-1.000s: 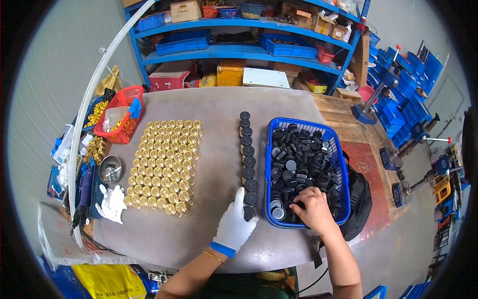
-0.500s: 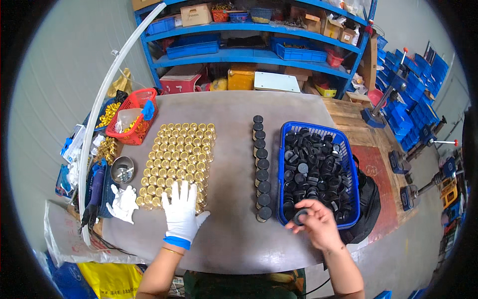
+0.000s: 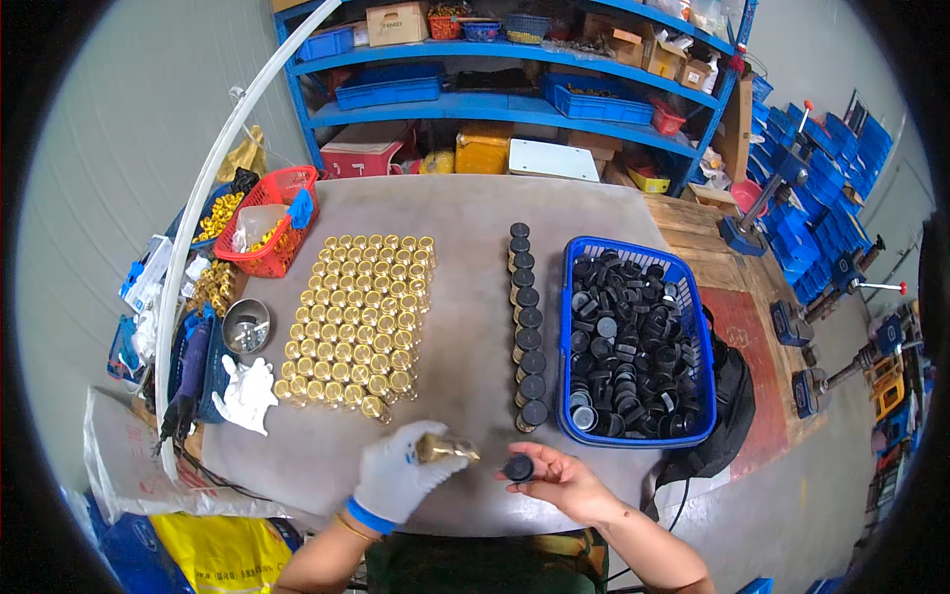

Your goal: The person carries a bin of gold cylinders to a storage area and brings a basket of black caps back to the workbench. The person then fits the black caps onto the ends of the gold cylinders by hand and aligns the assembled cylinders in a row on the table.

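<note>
My left hand (image 3: 401, 473), in a white glove with a blue cuff, grips a brass fitting (image 3: 442, 449) that lies tilted on its side. Close by, my bare right hand (image 3: 566, 482) pinches a round black cap (image 3: 518, 467) between thumb and fingers. The cap and the fitting are a small gap apart. A block of upright brass fittings (image 3: 356, 317) stands in rows on the left. To the right runs a single column of fittings topped with black caps (image 3: 528, 339). Beside that column, a blue basket (image 3: 706, 346) holds many loose black caps (image 3: 623, 337).
A metal bowl (image 3: 245, 327), a spare white glove (image 3: 246, 394) and a red basket (image 3: 302, 218) sit along the table's left side. Blue shelving (image 3: 495, 106) stands behind the table. Clamp-like tools (image 3: 742, 233) line the right edge, and a black bag (image 3: 730, 396) lies beside the blue basket.
My left hand has taken a brass fitting from the near edge of the block and brought it toward me. My right hand has carried a black cap leftward, away from the basket.
</note>
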